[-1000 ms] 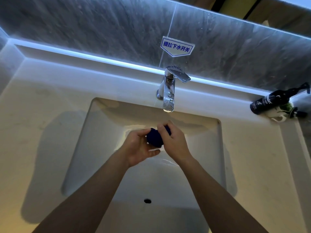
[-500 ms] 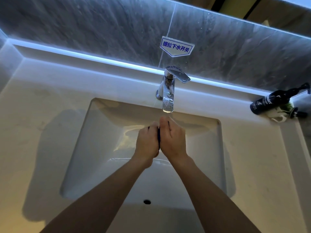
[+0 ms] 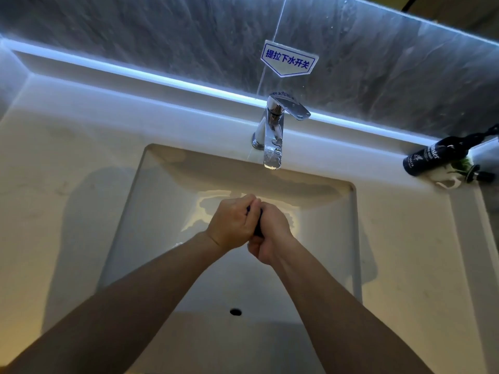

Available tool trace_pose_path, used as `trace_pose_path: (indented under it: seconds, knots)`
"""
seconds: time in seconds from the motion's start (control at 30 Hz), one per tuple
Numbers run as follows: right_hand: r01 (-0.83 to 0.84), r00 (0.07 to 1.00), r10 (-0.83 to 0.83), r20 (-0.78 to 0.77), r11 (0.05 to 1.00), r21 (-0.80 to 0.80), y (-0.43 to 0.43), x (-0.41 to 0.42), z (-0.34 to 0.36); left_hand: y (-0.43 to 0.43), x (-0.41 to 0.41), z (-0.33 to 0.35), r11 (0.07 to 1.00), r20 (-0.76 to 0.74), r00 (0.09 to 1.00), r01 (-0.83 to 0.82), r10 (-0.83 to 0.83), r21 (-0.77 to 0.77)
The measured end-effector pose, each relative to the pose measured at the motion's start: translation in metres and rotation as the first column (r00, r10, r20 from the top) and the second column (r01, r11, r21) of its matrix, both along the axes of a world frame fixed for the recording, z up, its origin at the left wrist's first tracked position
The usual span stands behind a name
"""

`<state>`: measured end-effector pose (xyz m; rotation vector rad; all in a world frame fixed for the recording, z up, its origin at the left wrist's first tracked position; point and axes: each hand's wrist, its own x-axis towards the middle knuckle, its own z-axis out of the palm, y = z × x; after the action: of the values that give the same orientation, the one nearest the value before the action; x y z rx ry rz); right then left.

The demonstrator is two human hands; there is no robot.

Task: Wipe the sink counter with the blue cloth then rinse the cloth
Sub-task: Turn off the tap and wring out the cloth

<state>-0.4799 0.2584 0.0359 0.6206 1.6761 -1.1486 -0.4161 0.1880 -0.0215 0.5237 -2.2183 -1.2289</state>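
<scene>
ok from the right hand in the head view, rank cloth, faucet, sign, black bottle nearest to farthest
1. cloth, squeezed between the right hand and left hand
2. faucet, beyond the hands
3. sign, on the wall above the faucet
4. black bottle, far right on the counter

This was a bathroom, most likely in a hotel or other guest lodging. A rectangular white basin [image 3: 167, 201] sat sunk under a pale stone bench [image 3: 62, 163], with a chrome single-lever tap [image 3: 272, 136] behind it and an overflow hole [image 3: 235, 311] in the near wall. A strip of cool light [image 3: 140, 72] ran along the foot of a dark, veined stone wall [image 3: 162, 31]. A printed label in Chinese [image 3: 288, 60] was stuck above the tap — the kind of notice put up for guests. A dark pump bottle [image 3: 429, 157] lay at the back corner.
</scene>
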Motion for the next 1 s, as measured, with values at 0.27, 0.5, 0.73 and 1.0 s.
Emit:
trace_pose_path:
  seconds: [0.27,0.5,0.73,1.0]
  knots:
    - [-0.095,0.994,0.088,-0.065,0.989,-0.116,0.011,0.004,-0.009,-0.008,0.011,-0.007,0.991,0.321,0.946,0.002,-0.046,0.137]
    - [-0.442,0.856,0.344,-0.385,0.874,-0.202,0.031,0.002,-0.007,-0.024,0.031,0.014,0.694,0.47,0.845,-0.177,-0.257,0.698]
    - [-0.441,0.844,0.256,-0.47,0.831,-0.339,0.025,-0.01,0.01,-0.044,0.065,0.023,0.623,0.189,0.952,0.003,-0.241,0.782]
    - [-0.628,0.71,0.35,-0.611,0.707,-0.326,0.0,-0.015,0.023,-0.052,0.083,0.04,0.508,0.207,0.971,-0.24,0.121,0.828]
